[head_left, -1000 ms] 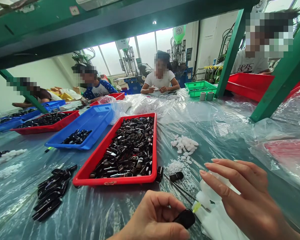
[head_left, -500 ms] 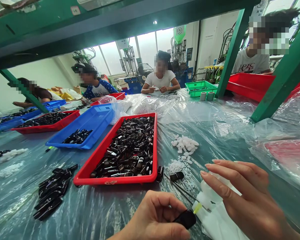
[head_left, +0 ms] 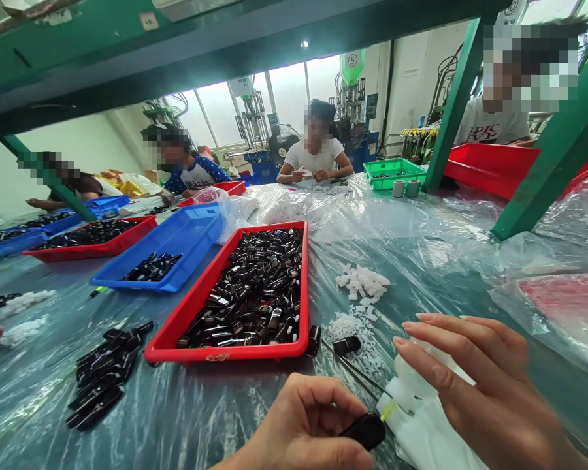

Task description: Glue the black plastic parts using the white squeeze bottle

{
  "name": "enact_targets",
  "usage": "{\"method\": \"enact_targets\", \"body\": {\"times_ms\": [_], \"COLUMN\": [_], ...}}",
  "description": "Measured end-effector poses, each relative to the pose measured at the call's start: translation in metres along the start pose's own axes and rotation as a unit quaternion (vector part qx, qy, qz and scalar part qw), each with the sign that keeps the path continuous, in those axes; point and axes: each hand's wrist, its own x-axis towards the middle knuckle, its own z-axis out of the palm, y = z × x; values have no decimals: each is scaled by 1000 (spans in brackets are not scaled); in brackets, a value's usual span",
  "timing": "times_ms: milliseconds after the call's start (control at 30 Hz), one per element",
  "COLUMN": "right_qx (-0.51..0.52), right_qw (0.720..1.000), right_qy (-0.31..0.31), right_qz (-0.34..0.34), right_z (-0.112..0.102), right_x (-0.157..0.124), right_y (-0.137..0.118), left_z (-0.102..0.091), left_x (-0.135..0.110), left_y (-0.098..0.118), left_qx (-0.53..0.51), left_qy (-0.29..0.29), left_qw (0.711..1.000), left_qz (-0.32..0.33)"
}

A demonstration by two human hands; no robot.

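Observation:
My left hand (head_left: 313,424) pinches a glossy black plastic part (head_left: 366,431) between thumb and fingers at the lower middle. My right hand (head_left: 480,385) is open, its fingers stretched out toward the left with nothing in them. Beneath it lie white, partly see-through things (head_left: 416,385) that I cannot make out, largely covered by the hand. A small yellow-green tip (head_left: 388,409) shows close to the black part. Two thin dark metal prongs, like tweezers (head_left: 355,373), lie between the hands. Beyond them is a loose black part (head_left: 346,345) beside small white bits (head_left: 350,326).
A red tray (head_left: 304,287) full of black parts stands ahead, with a blue tray (head_left: 200,228) to its left. A pile of black parts (head_left: 105,375) lies left. White pieces (head_left: 362,282) rest on the plastic-covered table. Green posts (head_left: 543,156) rise at right; co-workers sit opposite.
Another person's fingers have come into view at the left edge, by the white bits there. Both my hands are almost unmoved.

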Motion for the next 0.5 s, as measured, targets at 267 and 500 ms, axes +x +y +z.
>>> {"method": "enact_targets", "body": {"times_ms": [267,500], "right_qx": [16,22], "right_qw": [1000,1000], "right_qy": [-9,-4], "right_qz": [-7,-4], "right_z": [-2,-2], "right_x": [3,2], "right_y": [-1,-1], "left_z": [0,0], "left_x": [0,0], "left_y": [1,2], "left_qx": [-8,-1], "left_qy": [6,2], "left_qw": [1000,999], "left_qz": [-6,-37]}}
